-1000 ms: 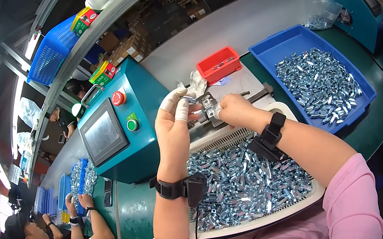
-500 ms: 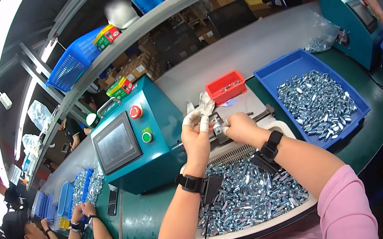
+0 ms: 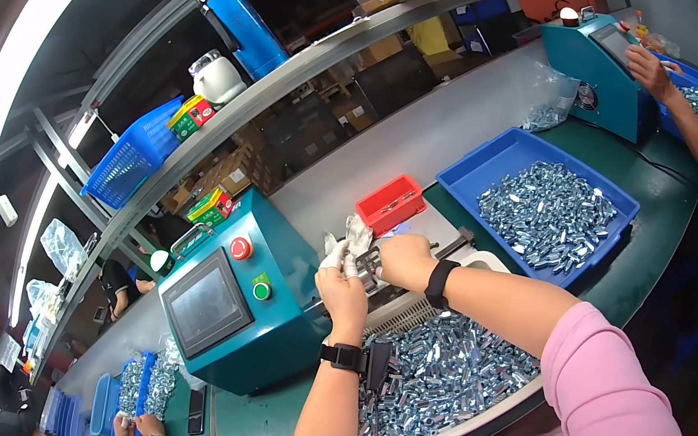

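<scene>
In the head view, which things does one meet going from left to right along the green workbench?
Teal machine with touchscreen → left hand → right hand → blue tray of metal parts → second teal machine.

We see both our forearms come up from the lower edge and meet just in front of the teal machine (image 3: 243,311). Our left hand (image 3: 345,286) is raised upright, palm turned away, its fingers (image 3: 336,255) wrapped in white covers and pinched together at the tips. Our right hand (image 3: 405,259) is curled in a loose fist, knuckles toward the machine, almost touching the left. Each wrist bears a black band; the right arm wears a pink sleeve pushed up.
</scene>
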`<move>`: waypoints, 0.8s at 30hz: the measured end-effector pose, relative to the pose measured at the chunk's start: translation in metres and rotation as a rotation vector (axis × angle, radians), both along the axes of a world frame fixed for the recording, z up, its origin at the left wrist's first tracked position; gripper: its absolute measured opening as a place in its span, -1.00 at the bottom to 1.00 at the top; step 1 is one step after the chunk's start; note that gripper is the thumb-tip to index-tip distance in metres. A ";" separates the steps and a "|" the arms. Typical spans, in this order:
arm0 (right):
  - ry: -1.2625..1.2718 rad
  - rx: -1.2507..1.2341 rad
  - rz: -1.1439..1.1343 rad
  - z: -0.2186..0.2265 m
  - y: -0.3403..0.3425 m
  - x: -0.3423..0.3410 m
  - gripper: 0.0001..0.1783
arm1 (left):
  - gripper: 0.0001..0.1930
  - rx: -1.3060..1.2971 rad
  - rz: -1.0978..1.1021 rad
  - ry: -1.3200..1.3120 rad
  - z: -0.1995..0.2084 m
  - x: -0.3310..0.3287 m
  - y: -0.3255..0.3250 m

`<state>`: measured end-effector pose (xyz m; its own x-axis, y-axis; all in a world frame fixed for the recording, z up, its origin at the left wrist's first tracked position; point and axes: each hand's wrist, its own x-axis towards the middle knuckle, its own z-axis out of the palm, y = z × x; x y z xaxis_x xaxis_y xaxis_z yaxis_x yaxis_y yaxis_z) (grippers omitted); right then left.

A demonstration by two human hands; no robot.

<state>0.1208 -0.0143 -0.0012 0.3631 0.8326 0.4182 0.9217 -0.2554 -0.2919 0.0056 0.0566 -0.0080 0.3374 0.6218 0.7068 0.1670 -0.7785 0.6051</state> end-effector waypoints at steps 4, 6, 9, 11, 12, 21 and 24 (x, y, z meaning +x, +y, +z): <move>0.052 0.062 -0.167 0.028 -0.006 0.019 -0.77 | -0.75 0.279 0.226 0.259 -0.006 -0.002 0.002; 0.064 0.079 -0.304 0.033 -0.016 0.061 -0.77 | -0.75 0.187 0.216 0.300 -0.005 0.001 -0.002; 0.023 -0.136 -0.564 0.009 -0.048 0.131 -0.80 | -0.77 0.234 0.154 0.374 -0.002 0.004 -0.006; 0.022 -0.238 -0.616 -0.006 -0.051 0.152 -0.80 | -0.79 0.260 0.121 0.409 -0.001 0.008 -0.003; 0.036 -0.192 -0.600 -0.007 -0.055 0.148 -0.76 | -0.80 0.250 0.119 0.443 -0.002 0.009 -0.001; 0.582 0.250 -0.048 0.023 -0.009 0.052 -0.66 | -0.84 0.261 0.111 0.620 -0.004 0.016 0.000; 0.715 0.411 0.030 0.005 0.001 0.030 -0.68 | -0.84 0.348 0.120 0.615 0.002 0.014 -0.013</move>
<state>0.1508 -0.0137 0.0035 0.6369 0.6773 0.3683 0.4831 0.0217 -0.8753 0.0198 0.0432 -0.0062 0.6818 0.4529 0.5745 0.4946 -0.8640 0.0942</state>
